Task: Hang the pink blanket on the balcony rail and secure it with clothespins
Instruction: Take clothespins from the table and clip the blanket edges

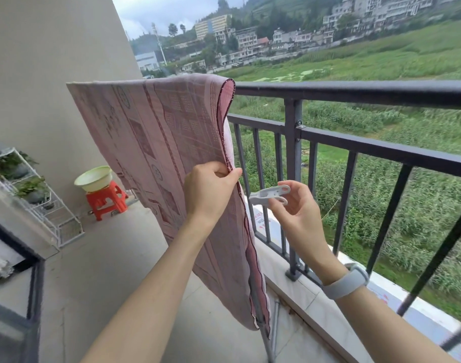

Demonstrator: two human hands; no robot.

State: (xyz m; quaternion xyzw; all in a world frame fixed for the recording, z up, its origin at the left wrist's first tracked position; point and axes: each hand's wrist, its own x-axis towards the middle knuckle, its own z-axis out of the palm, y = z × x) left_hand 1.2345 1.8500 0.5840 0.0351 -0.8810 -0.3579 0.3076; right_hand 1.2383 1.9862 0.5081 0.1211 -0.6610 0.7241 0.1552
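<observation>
Balcony setting: a dark metal rail (355,93) runs across the view above and beyond both hands, with vertical bars below it and open fields behind. To the left of the hands, well apart, stand a red stool (107,200) carrying a pale basin (93,178) and a white plant rack (32,189).

The blanket (156,142) is draped over the rail's left end, above the left hand, and hangs down past both forearms. Its dark-trimmed side edge runs from the rail down to the left hand and on below it.

Hand state:
- Left hand (211,189): fingers and thumb curled, pinching the blanket's side edge partway down.
- Right hand (294,208): just right of the left hand, apart from it, gripping a white clothespin (270,195) by its handle end. The clip end points toward the blanket edge but does not touch it. Whether its jaws are parted cannot be told.

Handling judgement:
- The blanket appears thin, soft and light. It folds and ripples freely along the hem and offers no stiffness, so it probably slides on the smooth rail if left unpinned.
- Best hold is the bound hem, where the layers are thickest and the fabric will not stretch out of a pinch.
- The clothespin looks like rigid, light plastic. Squeeze the handle end only, keeping fingers clear of the clip end.
- A clip low on the hanging edge would join fabric layers only. To secure against the rail, the clip likely needs to bite over the fabric at the rail, above the left hand.
</observation>
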